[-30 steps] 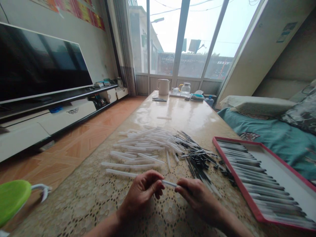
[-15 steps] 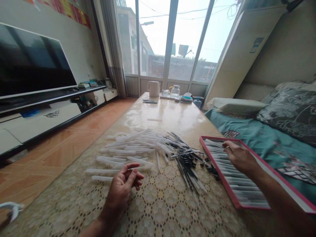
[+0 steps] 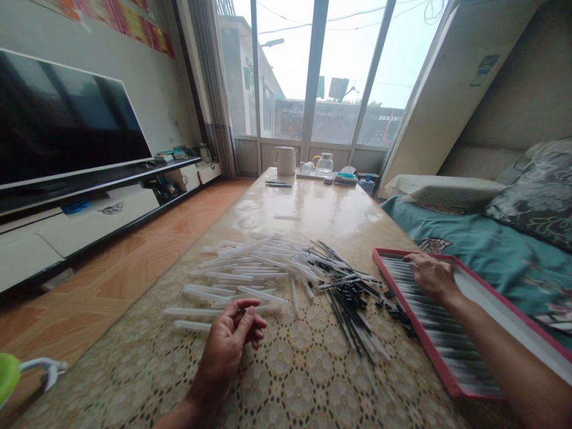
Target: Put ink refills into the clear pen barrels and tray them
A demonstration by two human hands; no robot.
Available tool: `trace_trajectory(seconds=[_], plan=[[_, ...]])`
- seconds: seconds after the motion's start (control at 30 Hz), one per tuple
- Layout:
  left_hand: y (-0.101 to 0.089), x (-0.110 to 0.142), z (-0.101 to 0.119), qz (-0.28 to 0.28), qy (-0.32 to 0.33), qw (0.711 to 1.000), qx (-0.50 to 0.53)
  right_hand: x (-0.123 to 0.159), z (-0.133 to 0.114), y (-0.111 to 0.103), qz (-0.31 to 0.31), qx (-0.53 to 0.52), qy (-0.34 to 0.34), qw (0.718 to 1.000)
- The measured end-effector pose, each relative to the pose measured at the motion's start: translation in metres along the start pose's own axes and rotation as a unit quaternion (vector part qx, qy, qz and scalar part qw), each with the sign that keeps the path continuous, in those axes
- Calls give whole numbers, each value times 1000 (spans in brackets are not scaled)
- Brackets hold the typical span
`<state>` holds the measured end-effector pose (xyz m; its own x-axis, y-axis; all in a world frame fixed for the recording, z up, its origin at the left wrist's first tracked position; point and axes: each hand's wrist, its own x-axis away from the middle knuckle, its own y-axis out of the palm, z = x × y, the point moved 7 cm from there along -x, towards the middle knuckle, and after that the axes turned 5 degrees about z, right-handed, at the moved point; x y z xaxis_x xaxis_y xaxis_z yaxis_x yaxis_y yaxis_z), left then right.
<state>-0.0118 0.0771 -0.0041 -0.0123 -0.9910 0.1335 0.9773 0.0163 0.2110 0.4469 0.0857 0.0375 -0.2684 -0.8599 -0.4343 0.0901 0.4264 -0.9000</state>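
My left hand (image 3: 236, 333) rests palm inward over the near edge of a pile of translucent white plastic tubes (image 3: 250, 262), its fingers loosely bent and apart with nothing between them. To the right of the pile lies a heap of thin black rods (image 3: 353, 298), some with whitish parts, and small black pieces (image 3: 402, 316). My right hand (image 3: 431, 275) reaches into the far end of a shallow pink-rimmed box (image 3: 424, 345). Its fingers are stretched out and touch the row of slim, pale and dark sticks (image 3: 447, 333) in there. My palm hides part of that row.
A patterned cover lies on the long table (image 3: 295, 369). At its far end stand a pitcher (image 3: 285, 161), a glass jug (image 3: 325, 164) and a tissue pack (image 3: 346, 174). A bed-like seat with a teal cover (image 3: 473, 238) runs along the right; a TV cabinet (image 3: 102, 214) stands left.
The white tube that stuck out left of my right fingers now lies in line inside the box. My left hand has stayed put. The view has shifted slightly.
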Motion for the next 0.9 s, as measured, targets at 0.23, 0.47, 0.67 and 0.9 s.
trace_trajectory(seconds=[0.23, 0.47, 0.67, 0.9], plan=[[0, 3, 2, 12, 3, 1000, -10, 31, -108, -25, 17, -114, -79, 990], [2, 7, 6, 8, 2, 1000, -17, 98, -241, -32, -79, -258, -173, 947], [3, 7, 6, -5, 6, 1000, -22, 101, -268, -23, -99, -186, -119, 970], [12, 8, 3, -66, 2, 997, -31, 103, -241, -25, -114, -188, -35, 975]])
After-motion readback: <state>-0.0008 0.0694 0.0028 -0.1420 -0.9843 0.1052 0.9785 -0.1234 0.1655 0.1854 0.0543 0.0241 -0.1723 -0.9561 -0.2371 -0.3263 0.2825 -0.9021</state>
